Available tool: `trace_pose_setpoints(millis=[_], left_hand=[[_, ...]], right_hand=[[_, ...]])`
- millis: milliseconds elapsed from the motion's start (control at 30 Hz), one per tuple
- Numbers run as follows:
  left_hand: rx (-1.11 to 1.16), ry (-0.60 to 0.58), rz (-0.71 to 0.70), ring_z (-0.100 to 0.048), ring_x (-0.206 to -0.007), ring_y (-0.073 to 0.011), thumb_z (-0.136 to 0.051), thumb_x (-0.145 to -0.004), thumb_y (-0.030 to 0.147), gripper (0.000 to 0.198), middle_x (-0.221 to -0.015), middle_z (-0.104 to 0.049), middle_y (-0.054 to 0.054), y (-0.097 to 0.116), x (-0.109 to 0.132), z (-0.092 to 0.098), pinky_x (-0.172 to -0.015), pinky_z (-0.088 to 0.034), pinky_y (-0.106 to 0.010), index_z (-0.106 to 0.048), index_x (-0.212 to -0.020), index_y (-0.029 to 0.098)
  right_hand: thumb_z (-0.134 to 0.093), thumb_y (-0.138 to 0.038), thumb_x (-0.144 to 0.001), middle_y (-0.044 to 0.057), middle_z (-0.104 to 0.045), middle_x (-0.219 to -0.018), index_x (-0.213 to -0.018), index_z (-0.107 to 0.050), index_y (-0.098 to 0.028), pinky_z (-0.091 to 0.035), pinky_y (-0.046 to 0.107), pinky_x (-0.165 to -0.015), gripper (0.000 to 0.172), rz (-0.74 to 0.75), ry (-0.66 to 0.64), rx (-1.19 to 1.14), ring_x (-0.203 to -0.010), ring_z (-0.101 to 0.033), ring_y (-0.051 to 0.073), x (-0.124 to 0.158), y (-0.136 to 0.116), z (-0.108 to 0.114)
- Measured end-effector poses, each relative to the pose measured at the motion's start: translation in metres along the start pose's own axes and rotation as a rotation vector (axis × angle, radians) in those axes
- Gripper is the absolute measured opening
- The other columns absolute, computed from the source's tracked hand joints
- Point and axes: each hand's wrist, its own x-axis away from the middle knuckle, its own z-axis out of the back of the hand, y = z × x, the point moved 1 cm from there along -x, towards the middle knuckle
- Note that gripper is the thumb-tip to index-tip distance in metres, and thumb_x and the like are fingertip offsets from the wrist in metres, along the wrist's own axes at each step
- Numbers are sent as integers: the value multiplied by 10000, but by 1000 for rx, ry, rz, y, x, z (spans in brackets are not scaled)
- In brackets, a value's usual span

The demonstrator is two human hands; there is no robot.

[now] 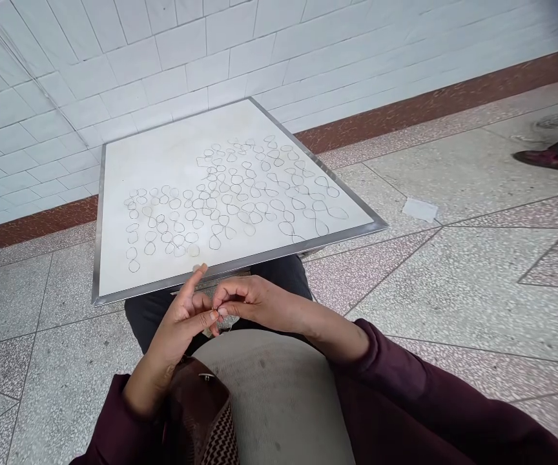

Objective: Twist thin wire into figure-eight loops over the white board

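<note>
1. Light shirtfront sat nearest the camera, dark maroon sleeves either side. Cuffs sat back of the wrists, probably handy for keeping cloth off small parts.
2. Brown patterned item, maybe a bag, lay against the shirtfront by the left forearm.
3. Left hand and right hand met just short of the table's near edge, over the lap. Good spot, I'd say: close to the body, nothing dragged across the table.
4. Fingers: both sets pinched at the tips on one thin strand. Left index stuck up and out, apart from the pinch, likely to leave the right fingers room. Tip grip made sense for something that fine.
5. Strand: dark, very slim, mostly hidden by fingertips. Shape and material, couldn't tell.
6. Table: white top, grey metal edging, far side by the tiled wall. Near edge sat over the knees, so everything was probably in easy reach.
7. Wire-like loops lay flat on it, thin and dark, many twisted into figure-eights. Spread ran from near the left edge to near the right edge, some close to the near edge. Several touched or overlapped; laid flat probably to limit tangling.
</note>
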Motion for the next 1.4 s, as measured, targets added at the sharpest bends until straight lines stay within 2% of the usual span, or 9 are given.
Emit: trace_pose_setpoints(millis=[267,433,633,733,900,1100,1200,1333,1400], left_hand=[[35,23,-3,-608,-628,-140,-714,-849,267,764,-718,-649,9,-3,0,2,-621,-477,-274,-355,-1523,258],[71,66,32,-605,-580,-125,-718,-847,256,711,-739,-686,-1,-9,1,2,-611,-445,-263,-409,-1488,247],[-196,46,-36,-690,-696,-173,-625,-917,292,666,-781,-677,-5,-6,3,-3,-647,-449,-278,-345,-1521,270],[-284,116,-92,-687,-689,-162,-628,-911,286,629,-782,-656,6,-6,3,-5,-683,-478,-289,-396,-1496,265],[-247,146,-115,-666,-668,-142,-648,-892,300,602,-794,-618,23,-11,1,-4,-726,-533,-319,-449,-1460,269],[-207,188,-63,-663,-633,-132,-682,-857,275,614,-764,-620,33,-14,0,-1,-704,-539,-304,-479,-1436,241],[-152,232,-67,-655,-625,-115,-704,-839,255,621,-763,-621,42,-14,1,0,-692,-528,-278,-494,-1423,249],[-89,343,-96,-660,-650,-120,-718,-836,268,624,-734,-648,30,-16,3,-1,-619,-482,-226,-502,-1420,228],[-67,384,-121,-664,-666,-128,-719,-839,281,633,-717,-652,28,-17,3,-2,-593,-463,-215,-494,-1428,222]], right_hand=[[-577,-244,-922,-12,-709,-795,-886,-636,-211,-487,252,-664,76,13,30,9,-742,-659,139,-1,2,-2],[-557,-274,-941,-2,-715,-810,-860,-649,-205,-497,265,-680,141,43,-11,21,-753,-663,144,-2,3,0],[-543,-228,-934,-32,-683,-731,-822,-602,-208,-433,236,-622,128,-11,-31,102,-668,-613,121,-2,6,1],[-531,-218,-944,-27,-681,-770,-861,-585,-217,-408,234,-604,99,-22,-8,200,-674,-593,125,-2,5,1],[-429,-217,-999,17,-682,-892,-914,-553,-219,-450,283,-698,151,-3,-72,292,-799,-622,165,1,3,-1],[-431,-231,-1008,27,-675,-905,-1161,-488,-216,-466,299,-701,163,-15,-65,359,-787,-628,173,2,14,-6],[-480,-207,-975,11,-648,-871,-1198,-458,-204,-457,278,-666,224,-55,25,372,-735,-602,154,-1,16,-6],[-483,-198,-960,-1,-629,-828,-1071,-551,-204,-474,255,-643,130,-43,167,288,-694,-602,130,-2,19,-5],[-470,-202,-967,7,-645,-865,-1087,-588,-211,-496,255,-635,168,1,221,284,-658,-603,118,-3,23,-7]])
